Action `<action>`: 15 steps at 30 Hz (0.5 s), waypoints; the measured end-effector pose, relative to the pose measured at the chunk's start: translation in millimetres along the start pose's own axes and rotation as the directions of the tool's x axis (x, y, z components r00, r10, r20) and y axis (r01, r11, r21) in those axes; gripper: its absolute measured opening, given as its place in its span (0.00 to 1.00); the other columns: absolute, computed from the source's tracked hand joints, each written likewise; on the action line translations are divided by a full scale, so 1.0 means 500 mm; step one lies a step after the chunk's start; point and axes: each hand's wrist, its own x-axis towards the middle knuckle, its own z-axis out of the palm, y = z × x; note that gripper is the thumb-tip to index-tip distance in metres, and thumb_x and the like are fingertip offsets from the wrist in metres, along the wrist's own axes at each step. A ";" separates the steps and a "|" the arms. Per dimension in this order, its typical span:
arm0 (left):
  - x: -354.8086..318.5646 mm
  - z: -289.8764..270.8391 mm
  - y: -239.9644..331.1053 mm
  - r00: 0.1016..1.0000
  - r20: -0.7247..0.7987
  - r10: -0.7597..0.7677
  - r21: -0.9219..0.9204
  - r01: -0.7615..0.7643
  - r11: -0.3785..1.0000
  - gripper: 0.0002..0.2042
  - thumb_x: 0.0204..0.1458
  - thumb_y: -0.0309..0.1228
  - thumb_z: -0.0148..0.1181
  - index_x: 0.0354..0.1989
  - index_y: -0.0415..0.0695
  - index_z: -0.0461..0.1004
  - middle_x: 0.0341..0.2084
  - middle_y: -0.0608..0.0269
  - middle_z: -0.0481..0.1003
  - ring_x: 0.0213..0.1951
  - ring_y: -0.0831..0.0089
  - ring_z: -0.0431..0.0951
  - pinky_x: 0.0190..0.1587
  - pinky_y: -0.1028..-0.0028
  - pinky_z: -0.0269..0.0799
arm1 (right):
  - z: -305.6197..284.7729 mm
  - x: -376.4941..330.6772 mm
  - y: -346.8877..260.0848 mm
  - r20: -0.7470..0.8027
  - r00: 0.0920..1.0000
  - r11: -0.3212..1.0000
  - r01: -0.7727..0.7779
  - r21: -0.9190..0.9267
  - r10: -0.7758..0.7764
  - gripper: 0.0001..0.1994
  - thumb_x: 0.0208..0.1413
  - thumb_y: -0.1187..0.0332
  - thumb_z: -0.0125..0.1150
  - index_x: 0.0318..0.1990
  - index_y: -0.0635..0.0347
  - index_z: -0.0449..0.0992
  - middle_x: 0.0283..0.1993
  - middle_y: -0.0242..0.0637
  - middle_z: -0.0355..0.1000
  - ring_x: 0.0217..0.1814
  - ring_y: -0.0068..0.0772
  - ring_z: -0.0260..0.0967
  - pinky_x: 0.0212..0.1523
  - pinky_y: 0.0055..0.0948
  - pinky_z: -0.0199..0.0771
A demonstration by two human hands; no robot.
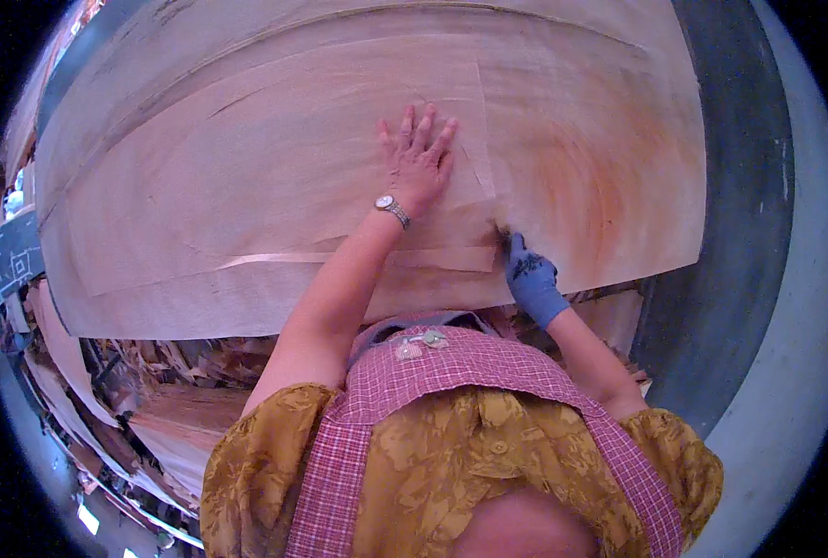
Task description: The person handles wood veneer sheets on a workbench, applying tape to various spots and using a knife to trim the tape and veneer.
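A large stack of thin pinkish wood veneer sheets (pixel 247 167) fills the upper view. My left hand (pixel 417 156), bare with a wristwatch, lies flat with fingers spread on the top sheet near its middle. My right hand (pixel 528 277) wears a blue glove and pinches the near edge of a veneer piece (pixel 451 121) where a seam or tear runs down to the stack's front edge. A narrow veneer strip (pixel 358 259) lies across the sheet just left of the gloved hand.
Below the stack's front edge lie loose veneer scraps and piles (pixel 181 372) at my left. A dark grey floor band (pixel 740 186) curves along the right side. My pink checked apron (pixel 451 372) fills the lower middle.
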 end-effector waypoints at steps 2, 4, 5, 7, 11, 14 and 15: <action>0.005 0.003 -0.019 0.998 -0.059 -0.012 -0.010 0.012 1.000 0.25 0.56 0.45 0.50 0.63 0.61 0.64 0.68 0.64 0.54 0.72 0.58 0.44 0.67 0.39 0.33 | 0.023 -0.009 0.020 -0.072 0.997 0.998 0.025 0.056 -0.021 0.20 0.55 0.66 0.57 0.56 0.55 0.65 0.39 0.49 0.77 0.39 0.47 0.78 0.37 0.42 0.77; -0.062 -0.037 0.103 0.984 0.177 -0.025 -0.207 0.062 0.976 0.24 0.58 0.45 0.48 0.64 0.60 0.63 0.68 0.62 0.56 0.70 0.59 0.49 0.67 0.40 0.38 | 0.017 -0.170 0.161 -0.315 0.937 0.928 0.242 0.283 -0.149 0.15 0.57 0.68 0.56 0.52 0.59 0.69 0.42 0.48 0.76 0.39 0.46 0.77 0.38 0.40 0.76; -0.002 -0.064 0.062 0.998 0.058 -0.001 -0.273 0.017 0.962 0.25 0.58 0.45 0.49 0.64 0.57 0.62 0.67 0.61 0.57 0.69 0.59 0.51 0.66 0.42 0.41 | 0.005 -0.108 0.152 -0.573 0.808 0.836 0.408 0.368 -0.142 0.12 0.58 0.69 0.55 0.49 0.59 0.72 0.42 0.46 0.76 0.39 0.47 0.75 0.39 0.38 0.75; 0.054 -0.124 0.002 0.987 -0.159 0.006 -0.313 -0.056 0.948 0.27 0.58 0.46 0.50 0.65 0.53 0.61 0.66 0.58 0.57 0.68 0.58 0.54 0.67 0.47 0.45 | -0.031 -0.021 0.161 -0.838 0.506 0.904 0.425 0.037 -0.204 0.08 0.58 0.70 0.56 0.44 0.55 0.76 0.37 0.43 0.75 0.38 0.47 0.74 0.38 0.39 0.74; -0.229 -0.182 -0.248 0.873 -0.478 -0.098 -0.222 -0.012 0.975 0.30 0.56 0.44 0.56 0.64 0.45 0.59 0.63 0.51 0.62 0.63 0.54 0.61 0.65 0.53 0.52 | 0.049 -0.057 -0.132 -0.858 0.130 0.816 0.406 -0.412 -0.498 0.05 0.53 0.66 0.61 0.35 0.53 0.74 0.29 0.39 0.70 0.31 0.43 0.69 0.30 0.40 0.68; -0.443 -0.132 -0.399 0.911 -0.259 -0.320 -0.027 0.324 0.946 0.33 0.55 0.38 0.55 0.69 0.47 0.51 0.68 0.53 0.53 0.68 0.53 0.53 0.65 0.49 0.52 | 0.221 -0.085 -0.235 -0.823 0.031 0.766 0.389 -0.512 -0.567 0.05 0.52 0.65 0.62 0.33 0.52 0.73 0.28 0.38 0.69 0.30 0.43 0.68 0.28 0.41 0.66; -0.532 -0.114 -0.452 0.878 -0.178 -0.445 0.067 0.461 0.885 0.34 0.54 0.35 0.57 0.69 0.47 0.51 0.68 0.53 0.53 0.68 0.53 0.52 0.65 0.49 0.51 | 0.274 -0.120 -0.252 -0.823 0.072 0.745 0.476 -0.468 -0.563 0.05 0.52 0.66 0.62 0.33 0.51 0.73 0.28 0.38 0.69 0.30 0.43 0.68 0.28 0.41 0.67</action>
